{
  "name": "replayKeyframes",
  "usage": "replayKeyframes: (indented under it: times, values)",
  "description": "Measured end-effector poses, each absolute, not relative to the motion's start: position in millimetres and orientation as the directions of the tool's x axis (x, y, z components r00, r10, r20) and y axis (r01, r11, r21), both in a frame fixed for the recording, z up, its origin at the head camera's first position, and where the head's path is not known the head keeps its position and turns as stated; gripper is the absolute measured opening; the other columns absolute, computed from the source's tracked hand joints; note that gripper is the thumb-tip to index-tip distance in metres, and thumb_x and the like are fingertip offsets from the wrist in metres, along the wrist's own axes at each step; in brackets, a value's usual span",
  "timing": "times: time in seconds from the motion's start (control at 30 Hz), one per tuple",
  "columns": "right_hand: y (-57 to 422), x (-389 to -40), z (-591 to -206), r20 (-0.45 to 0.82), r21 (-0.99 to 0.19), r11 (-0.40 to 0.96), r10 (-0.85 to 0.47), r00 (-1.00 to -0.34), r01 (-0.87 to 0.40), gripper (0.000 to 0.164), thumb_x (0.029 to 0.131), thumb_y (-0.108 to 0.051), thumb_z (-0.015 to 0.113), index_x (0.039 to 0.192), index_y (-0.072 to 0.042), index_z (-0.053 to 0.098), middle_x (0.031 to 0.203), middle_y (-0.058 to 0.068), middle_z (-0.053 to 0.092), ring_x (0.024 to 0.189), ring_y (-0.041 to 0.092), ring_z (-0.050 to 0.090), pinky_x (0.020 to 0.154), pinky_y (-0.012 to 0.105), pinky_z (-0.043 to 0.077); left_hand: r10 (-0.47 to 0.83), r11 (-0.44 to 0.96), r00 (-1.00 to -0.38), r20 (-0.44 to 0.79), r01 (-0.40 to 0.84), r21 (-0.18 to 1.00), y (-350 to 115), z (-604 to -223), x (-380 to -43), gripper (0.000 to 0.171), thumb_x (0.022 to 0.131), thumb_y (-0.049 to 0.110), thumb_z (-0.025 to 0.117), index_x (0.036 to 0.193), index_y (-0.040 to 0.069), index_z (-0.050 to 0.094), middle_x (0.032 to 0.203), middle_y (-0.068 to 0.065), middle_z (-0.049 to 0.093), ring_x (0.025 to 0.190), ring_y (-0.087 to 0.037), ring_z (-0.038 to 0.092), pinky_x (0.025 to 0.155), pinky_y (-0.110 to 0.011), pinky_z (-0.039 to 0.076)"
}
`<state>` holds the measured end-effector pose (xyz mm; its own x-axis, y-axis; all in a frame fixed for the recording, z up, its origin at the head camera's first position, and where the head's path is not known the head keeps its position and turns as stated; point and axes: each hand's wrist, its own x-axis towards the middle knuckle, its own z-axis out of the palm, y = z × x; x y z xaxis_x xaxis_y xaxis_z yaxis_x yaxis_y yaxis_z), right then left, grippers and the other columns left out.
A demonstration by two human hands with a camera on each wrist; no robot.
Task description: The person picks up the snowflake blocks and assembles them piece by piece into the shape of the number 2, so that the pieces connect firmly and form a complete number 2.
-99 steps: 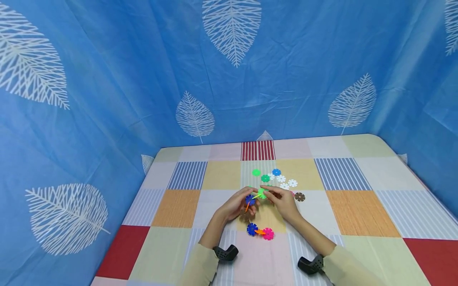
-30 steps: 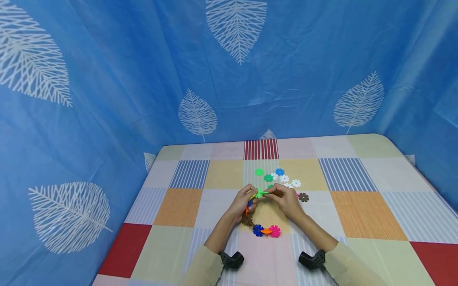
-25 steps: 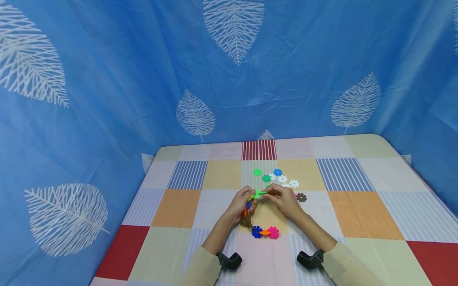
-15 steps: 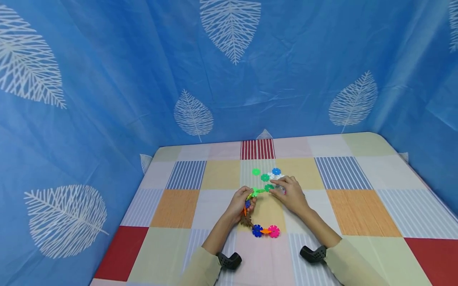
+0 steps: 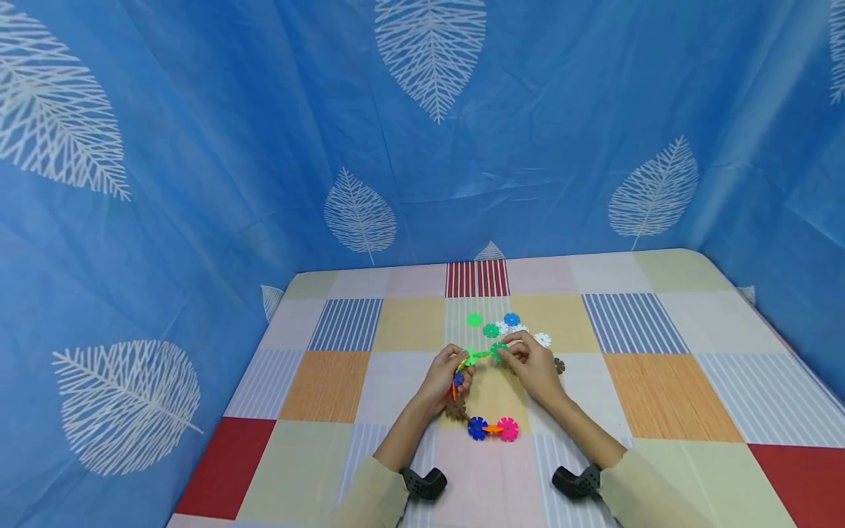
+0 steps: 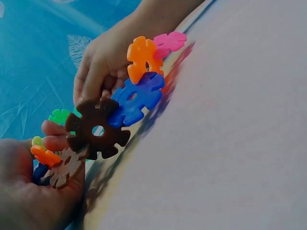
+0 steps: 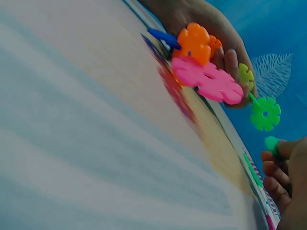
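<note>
My left hand holds a chain of interlocking snowflake discs near its light green end. A light green disc sticks out past the left fingertips. From there the chain bends toward me through yellow, blue, orange and brown discs. Its near end has a blue disc, an orange disc and a pink disc. Between thumb and fingers, my right hand pinches a darker green disc. In the right wrist view that disc is close to the chain's light green end, with a small gap between.
Loose discs lie beyond the hands: light green, green, blue and several white. A brown disc shows behind the right hand. The patchwork cloth covers the table, and a blue curtain surrounds its far sides.
The right hand let go of the chain's light green end, moved right and took hold of the darker green disc. The left hand keeps its grip on the chain, nearly in place.
</note>
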<state>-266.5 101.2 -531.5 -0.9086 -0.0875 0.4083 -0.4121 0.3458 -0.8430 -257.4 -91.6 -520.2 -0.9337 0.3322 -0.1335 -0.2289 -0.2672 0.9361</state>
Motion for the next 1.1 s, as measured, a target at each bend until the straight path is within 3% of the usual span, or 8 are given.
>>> replayKeyframes:
  times: [0.13,0.33,0.47,0.77,0.97,1.1]
  values:
    - [98.1,-256.4,-523.8,0.355,-0.917,0.165,-0.075,-0.932,-0.363,0.021,0.087,-0.006,0.063,0.106,0.003,0.061,0.069,0.018,0.064,0.052,0.029,0.058,0.047,0.031,0.050,0.305,-0.267,-0.945,-0.115,-0.201,0.943,-90.6,-522.4,-256.6,0.014,0.098,0.016,0.045,0.088,0.009,0.038,0.067,-0.004,0.052,0.044,-0.006,0.044,0.038,-0.014,0.036]
    - [93.6,-243.2,-500.6,0.294,-0.947,0.109,-0.089,-0.952,-0.303,0.022,0.086,0.005,0.060,0.107,0.012,0.058,0.072,0.028,0.061,0.058,0.038,0.060,0.054,0.035,0.053,0.326,-0.247,-0.940,-0.102,-0.189,0.950,-90.6,-514.7,-252.4,0.011,0.098,0.014,0.043,0.092,0.005,0.040,0.067,-0.004,0.051,0.045,-0.005,0.044,0.040,-0.015,0.037]
    - [93.0,-242.4,-498.8,0.272,-0.956,0.084,-0.095,-0.957,-0.280,0.022,0.086,0.004,0.060,0.107,0.012,0.059,0.072,0.028,0.061,0.057,0.036,0.060,0.053,0.035,0.053,0.347,-0.221,-0.932,-0.110,-0.195,0.956,-91.1,-509.9,-251.4,0.010,0.099,0.011,0.038,0.093,0.004,0.041,0.067,-0.005,0.051,0.045,-0.006,0.045,0.041,-0.016,0.038]
    - [92.4,-245.4,-505.9,0.241,-0.970,-0.058,-0.097,-0.966,-0.236,0.023,0.084,0.010,0.059,0.106,0.017,0.056,0.077,0.037,0.057,0.057,0.025,0.061,0.055,0.031,0.054,0.289,-0.183,-0.954,-0.082,-0.140,0.973,-85.8,-523.7,-257.6,0.015,0.098,0.015,0.044,0.089,0.004,0.041,0.065,-0.004,0.052,0.045,-0.007,0.045,0.040,-0.017,0.038]
    - [93.5,-253.8,-518.2,0.273,-0.961,-0.074,-0.111,-0.955,-0.266,0.023,0.084,0.007,0.061,0.106,0.014,0.058,0.075,0.032,0.060,0.057,0.027,0.061,0.055,0.031,0.054,0.267,-0.173,-0.961,-0.070,-0.119,0.978,-84.2,-524.0,-257.0,0.016,0.098,0.015,0.044,0.085,0.006,0.042,0.065,-0.003,0.053,0.046,-0.007,0.047,0.042,-0.017,0.039]
    - [96.8,-269.3,-526.1,0.333,-0.938,0.061,-0.101,-0.937,-0.340,0.025,0.089,-0.008,0.060,0.109,0.006,0.062,0.069,0.018,0.063,0.056,0.026,0.059,0.051,0.029,0.052,0.244,-0.211,-0.965,-0.097,-0.150,0.966,-89.8,-523.3,-258.6,0.016,0.096,0.016,0.047,0.083,0.008,0.043,0.062,-0.002,0.052,0.045,-0.008,0.046,0.042,-0.017,0.039]
